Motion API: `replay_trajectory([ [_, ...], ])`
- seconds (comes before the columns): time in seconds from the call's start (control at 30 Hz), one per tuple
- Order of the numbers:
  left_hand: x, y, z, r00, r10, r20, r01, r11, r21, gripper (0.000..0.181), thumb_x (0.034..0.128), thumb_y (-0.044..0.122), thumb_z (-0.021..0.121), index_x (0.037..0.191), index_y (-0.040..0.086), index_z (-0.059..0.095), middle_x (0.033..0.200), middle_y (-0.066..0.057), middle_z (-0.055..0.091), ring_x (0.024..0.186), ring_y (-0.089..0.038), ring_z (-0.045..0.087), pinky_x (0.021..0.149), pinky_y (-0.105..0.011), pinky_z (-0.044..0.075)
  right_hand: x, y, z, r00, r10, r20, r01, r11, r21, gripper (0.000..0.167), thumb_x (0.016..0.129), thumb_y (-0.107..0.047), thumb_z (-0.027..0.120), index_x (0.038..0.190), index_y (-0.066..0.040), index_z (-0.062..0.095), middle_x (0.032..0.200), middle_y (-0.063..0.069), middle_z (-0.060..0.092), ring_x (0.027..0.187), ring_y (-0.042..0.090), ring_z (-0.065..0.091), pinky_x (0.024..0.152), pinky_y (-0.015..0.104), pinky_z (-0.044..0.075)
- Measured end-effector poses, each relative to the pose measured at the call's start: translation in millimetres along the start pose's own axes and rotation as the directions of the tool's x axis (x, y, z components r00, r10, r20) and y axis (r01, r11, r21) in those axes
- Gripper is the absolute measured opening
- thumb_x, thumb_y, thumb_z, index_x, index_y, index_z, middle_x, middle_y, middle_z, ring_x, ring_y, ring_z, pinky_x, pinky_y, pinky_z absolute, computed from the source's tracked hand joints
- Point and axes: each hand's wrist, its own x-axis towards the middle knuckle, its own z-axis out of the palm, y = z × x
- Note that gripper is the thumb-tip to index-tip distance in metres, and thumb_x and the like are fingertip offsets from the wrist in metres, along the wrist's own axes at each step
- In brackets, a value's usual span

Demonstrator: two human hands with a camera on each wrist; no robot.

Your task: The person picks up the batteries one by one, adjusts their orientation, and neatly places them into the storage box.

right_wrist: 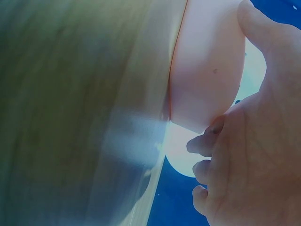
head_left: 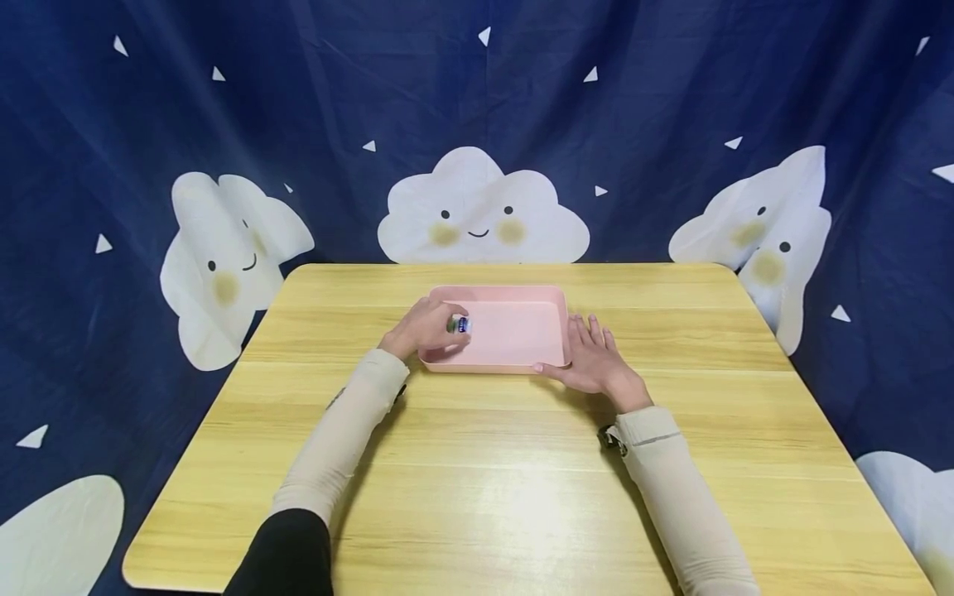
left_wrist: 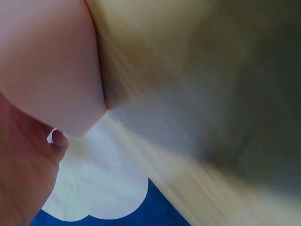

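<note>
A shallow pink rectangular tray [head_left: 514, 333] lies on the table. My left hand [head_left: 426, 326] reaches over its left end. Between thumb and fingers it grips a small container [head_left: 461, 325] with a blue label and bits of white and green; the fingers hide much of it, so its exact kind is unclear. At the tray's front right corner, my right hand [head_left: 592, 360] touches the rim with its thumb, the other fingers stretched along the right side. From the right wrist, the tray's outer wall [right_wrist: 207, 70] shows beside that hand. The left wrist view shows the left hand [left_wrist: 28, 165] by the tray's wall.
The wooden table [head_left: 492, 463] has rounded corners and surrounds the tray on all sides. Behind it hangs a dark blue curtain [head_left: 335, 99] with white clouds and small triangles. Both forearms extend over the table's front part.
</note>
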Motion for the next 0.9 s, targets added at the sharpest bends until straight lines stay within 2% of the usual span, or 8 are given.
replay_trajectory([
  [0.2, -8.4, -2.8, -8.9, 0.999, -0.015, -0.033, 0.014, 1.000, -0.027, 0.052, 0.0908, 0.047, 0.076, 0.130, 0.013, 0.070, 0.072, 0.002, 0.062, 0.063, -0.015, 0.053, 0.069, -0.032, 0.040, 0.4, 2, 0, 1.000, 0.000, 0.000, 0.000, 1.000, -0.006, 0.123, 0.091, -0.081, 0.046, 0.162, 0.006, -0.003, 0.172, 0.025, -0.003, 0.160, 0.047, -0.008, 0.128, 0.061, -0.003],
  [0.43, -23.3, -9.1, -21.6, 0.995, -0.014, -0.101, 0.008, 0.998, -0.055, 0.045, 0.0951, 0.038, 0.071, 0.128, 0.006, 0.070, 0.068, 0.000, 0.058, 0.061, -0.016, 0.051, 0.064, -0.032, 0.040, -0.2, 1, -1, 1.000, -0.004, 0.002, 0.004, 1.000, -0.021, 0.121, 0.092, -0.079, 0.046, 0.162, 0.007, -0.002, 0.172, 0.026, -0.003, 0.160, 0.046, -0.008, 0.128, 0.061, -0.002],
  [0.67, -44.2, -16.5, -37.0, 0.990, -0.072, -0.119, 0.063, 0.995, -0.075, 0.044, 0.0970, 0.038, 0.067, 0.127, 0.005, 0.071, 0.071, -0.002, 0.055, 0.065, -0.017, 0.048, 0.063, -0.033, 0.037, -1.0, 0, -2, 1.000, -0.002, 0.006, 0.002, 1.000, -0.017, 0.121, 0.092, -0.079, 0.047, 0.162, 0.007, -0.003, 0.172, 0.026, -0.004, 0.160, 0.046, -0.008, 0.128, 0.060, -0.003],
  [0.9, -74.0, -24.4, -49.3, 0.982, -0.149, -0.117, 0.138, 0.986, -0.093, 0.046, 0.0986, 0.040, 0.065, 0.127, 0.004, 0.071, 0.071, -0.003, 0.056, 0.063, -0.017, 0.047, 0.059, -0.032, 0.035, -0.4, 0, -2, 1.000, -0.007, 0.002, 0.007, 1.000, -0.015, 0.122, 0.092, -0.079, 0.047, 0.162, 0.008, -0.003, 0.172, 0.026, -0.004, 0.160, 0.046, -0.007, 0.128, 0.061, -0.003],
])
